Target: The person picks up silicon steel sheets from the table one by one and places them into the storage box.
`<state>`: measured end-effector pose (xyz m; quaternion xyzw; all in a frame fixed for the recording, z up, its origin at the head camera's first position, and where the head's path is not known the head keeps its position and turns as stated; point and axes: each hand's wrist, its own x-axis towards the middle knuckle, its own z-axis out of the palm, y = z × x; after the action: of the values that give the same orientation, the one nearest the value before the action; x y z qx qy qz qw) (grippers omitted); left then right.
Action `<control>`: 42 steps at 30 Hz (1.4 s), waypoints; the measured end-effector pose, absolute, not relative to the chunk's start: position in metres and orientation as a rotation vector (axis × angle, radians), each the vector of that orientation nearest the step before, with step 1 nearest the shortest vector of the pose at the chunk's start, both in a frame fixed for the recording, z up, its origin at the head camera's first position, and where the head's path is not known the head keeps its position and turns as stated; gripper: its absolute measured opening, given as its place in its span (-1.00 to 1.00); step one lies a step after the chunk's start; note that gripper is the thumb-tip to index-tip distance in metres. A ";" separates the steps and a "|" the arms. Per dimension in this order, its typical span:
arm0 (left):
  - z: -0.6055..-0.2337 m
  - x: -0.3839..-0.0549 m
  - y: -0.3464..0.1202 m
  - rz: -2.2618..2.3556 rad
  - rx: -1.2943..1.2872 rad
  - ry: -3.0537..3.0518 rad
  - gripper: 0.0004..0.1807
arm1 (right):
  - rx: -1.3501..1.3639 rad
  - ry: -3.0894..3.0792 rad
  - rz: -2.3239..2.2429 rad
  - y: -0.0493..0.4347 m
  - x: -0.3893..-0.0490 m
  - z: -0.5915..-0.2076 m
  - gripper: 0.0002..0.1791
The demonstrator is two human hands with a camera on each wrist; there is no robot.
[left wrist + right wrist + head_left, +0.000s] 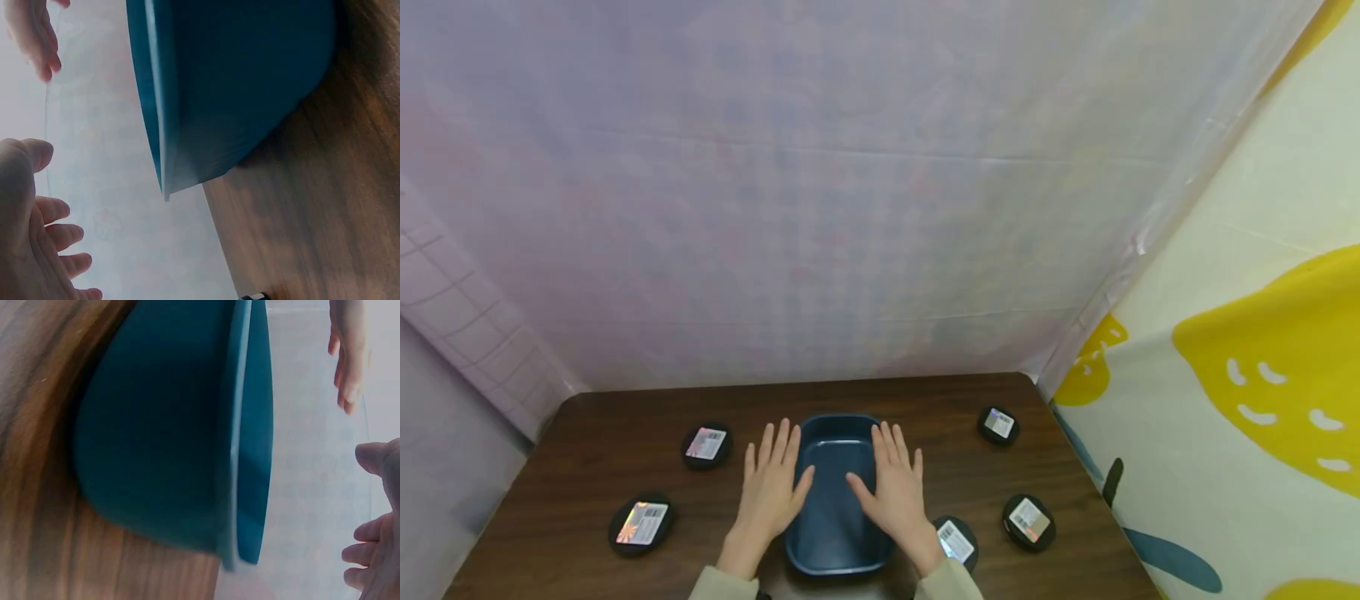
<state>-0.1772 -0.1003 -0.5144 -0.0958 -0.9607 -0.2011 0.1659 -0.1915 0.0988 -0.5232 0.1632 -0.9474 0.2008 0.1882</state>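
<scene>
A dark blue rectangular basin (838,508) with rounded corners stands on the wooden table, its inside bare. My left hand (769,487) is held above its left rim, palm down, fingers straight and thumb out toward the middle. Mirroring it, my right hand (897,492) hovers over the right rim with fingers extended. Both wrist views show the basin's outer wall (244,81) with each hand above the rim and apart from it. Neither hand holds anything. Close by my right wrist lies a round black disc (957,542) with a white label, partly hidden by the forearm.
More labelled black discs lie on the table (820,398): a far-left disc (706,446), a near-left disc (642,523), a far-right disc (998,425) and a near-right disc (1028,522). A pale cloth wall (820,250) stands behind, a lemon-print cloth (1247,367) at right.
</scene>
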 end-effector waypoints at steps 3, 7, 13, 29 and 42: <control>-0.517 -0.177 -0.103 -0.589 -0.265 -2.734 -0.31 | 0.441 -2.633 0.560 0.105 -0.190 -0.524 -0.14; -0.519 -0.178 -0.106 -0.602 -0.255 -2.745 -0.30 | 0.424 -2.651 0.548 0.112 -0.188 -0.524 -0.14; -0.520 -0.176 -0.113 -0.633 -0.234 -2.750 -0.31 | 0.370 -2.660 0.601 0.125 -0.183 -0.523 -0.13; -0.543 -0.170 -0.127 -1.029 -0.170 -2.675 -0.36 | 0.289 -2.469 0.729 0.175 -0.162 -0.553 -0.11; -0.558 -0.165 -0.122 -1.280 -0.142 -2.650 -0.39 | 0.074 -2.543 0.861 0.202 -0.135 -0.574 -0.04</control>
<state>-0.1645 -0.1224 -0.5577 -0.0478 -0.8952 -0.4323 0.0975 -0.1350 0.2019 -0.5744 0.0268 -0.9224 0.3121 0.2258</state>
